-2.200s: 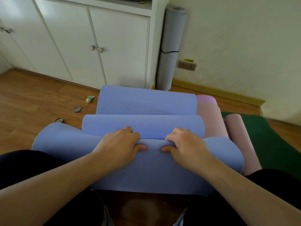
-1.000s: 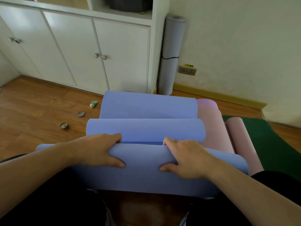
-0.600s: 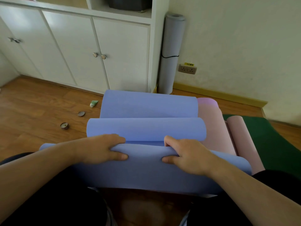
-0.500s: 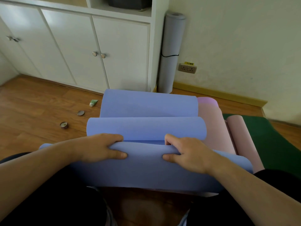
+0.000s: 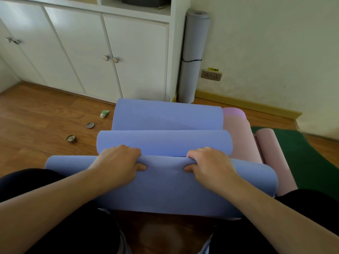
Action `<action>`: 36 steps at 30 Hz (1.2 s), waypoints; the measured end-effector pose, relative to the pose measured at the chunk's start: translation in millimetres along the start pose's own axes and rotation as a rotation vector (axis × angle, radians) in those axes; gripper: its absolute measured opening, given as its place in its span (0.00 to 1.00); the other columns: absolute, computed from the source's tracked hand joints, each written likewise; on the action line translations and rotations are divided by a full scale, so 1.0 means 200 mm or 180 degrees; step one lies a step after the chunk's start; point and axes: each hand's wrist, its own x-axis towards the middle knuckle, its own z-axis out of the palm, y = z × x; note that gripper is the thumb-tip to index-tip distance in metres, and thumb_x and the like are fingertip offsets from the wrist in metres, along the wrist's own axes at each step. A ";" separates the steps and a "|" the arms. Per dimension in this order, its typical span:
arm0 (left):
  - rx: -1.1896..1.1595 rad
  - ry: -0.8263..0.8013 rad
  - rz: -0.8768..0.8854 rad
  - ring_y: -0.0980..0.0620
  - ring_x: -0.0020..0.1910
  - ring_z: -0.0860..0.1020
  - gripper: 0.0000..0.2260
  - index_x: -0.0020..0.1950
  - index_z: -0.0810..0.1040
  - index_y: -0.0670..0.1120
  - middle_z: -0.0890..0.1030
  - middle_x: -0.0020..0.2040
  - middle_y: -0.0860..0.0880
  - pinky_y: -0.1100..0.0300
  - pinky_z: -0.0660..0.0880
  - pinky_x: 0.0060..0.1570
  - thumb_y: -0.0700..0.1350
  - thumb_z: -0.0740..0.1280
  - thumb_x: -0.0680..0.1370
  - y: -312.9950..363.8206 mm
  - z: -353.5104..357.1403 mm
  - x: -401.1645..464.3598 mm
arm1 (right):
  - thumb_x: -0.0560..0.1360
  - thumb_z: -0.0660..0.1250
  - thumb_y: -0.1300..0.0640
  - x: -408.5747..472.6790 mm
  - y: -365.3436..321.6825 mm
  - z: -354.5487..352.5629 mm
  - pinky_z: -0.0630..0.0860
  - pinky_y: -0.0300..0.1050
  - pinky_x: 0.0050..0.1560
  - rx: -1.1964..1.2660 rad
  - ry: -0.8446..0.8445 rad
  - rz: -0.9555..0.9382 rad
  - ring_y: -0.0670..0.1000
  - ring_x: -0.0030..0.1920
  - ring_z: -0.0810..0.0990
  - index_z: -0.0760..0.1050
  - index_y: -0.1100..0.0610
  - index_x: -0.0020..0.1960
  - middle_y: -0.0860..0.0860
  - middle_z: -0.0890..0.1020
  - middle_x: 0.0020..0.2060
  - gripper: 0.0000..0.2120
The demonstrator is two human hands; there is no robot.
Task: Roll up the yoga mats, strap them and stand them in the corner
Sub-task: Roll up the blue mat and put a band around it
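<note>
The blue mat [image 5: 165,187] is soft, springy foam. Left hand [image 5: 117,162] and right hand [image 5: 211,164] both pinch its near fold; grip there, evenly spaced.

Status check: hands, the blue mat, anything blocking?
Left hand and right hand both grip the blue mat at its near fold. Mat loosely humped, not rolled. Pink mat lies alongside, right. Grey mat stands strapped in corner.

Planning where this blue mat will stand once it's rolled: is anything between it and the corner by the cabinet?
Yes. A grey rolled mat, already strapped, stands in the corner against the cabinet. Both hands, left and right, grip the blue mat, whose unrolled folds lie toward the corner.
</note>
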 end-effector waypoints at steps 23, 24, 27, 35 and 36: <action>-0.0457 -0.0655 0.0653 0.58 0.43 0.76 0.15 0.52 0.66 0.58 0.77 0.45 0.57 0.58 0.71 0.44 0.67 0.63 0.80 -0.07 0.03 -0.05 | 0.77 0.72 0.38 -0.02 0.04 0.00 0.74 0.49 0.46 0.0436 -0.0551 -0.0247 0.47 0.44 0.76 0.68 0.47 0.49 0.45 0.78 0.43 0.17; -0.0515 -0.0577 0.0612 0.59 0.44 0.75 0.15 0.50 0.67 0.58 0.77 0.45 0.58 0.57 0.73 0.46 0.67 0.64 0.80 -0.07 0.04 -0.04 | 0.76 0.73 0.38 -0.02 0.04 0.00 0.74 0.48 0.46 0.0472 -0.0440 -0.0254 0.46 0.45 0.76 0.70 0.47 0.48 0.44 0.77 0.44 0.17; -0.0386 -0.0279 0.0429 0.57 0.49 0.76 0.14 0.52 0.71 0.58 0.77 0.49 0.58 0.56 0.74 0.49 0.67 0.65 0.80 -0.05 0.02 -0.03 | 0.74 0.73 0.35 -0.01 0.03 0.00 0.75 0.49 0.48 0.0381 -0.0090 -0.0154 0.45 0.47 0.75 0.76 0.45 0.49 0.43 0.77 0.45 0.15; 0.0116 -0.0064 0.0540 0.49 0.56 0.80 0.13 0.62 0.66 0.52 0.80 0.56 0.52 0.51 0.77 0.52 0.58 0.62 0.84 0.00 0.10 0.00 | 0.84 0.62 0.41 0.01 0.01 0.02 0.76 0.55 0.53 -0.0203 -0.0332 -0.0199 0.56 0.55 0.80 0.71 0.48 0.61 0.49 0.81 0.56 0.13; 0.0045 -0.0157 0.0597 0.49 0.56 0.80 0.12 0.61 0.65 0.53 0.79 0.56 0.51 0.50 0.77 0.53 0.57 0.62 0.84 0.00 0.09 0.00 | 0.85 0.61 0.41 0.01 0.01 0.02 0.76 0.56 0.52 -0.0264 -0.0458 -0.0269 0.57 0.54 0.80 0.69 0.50 0.61 0.50 0.81 0.56 0.13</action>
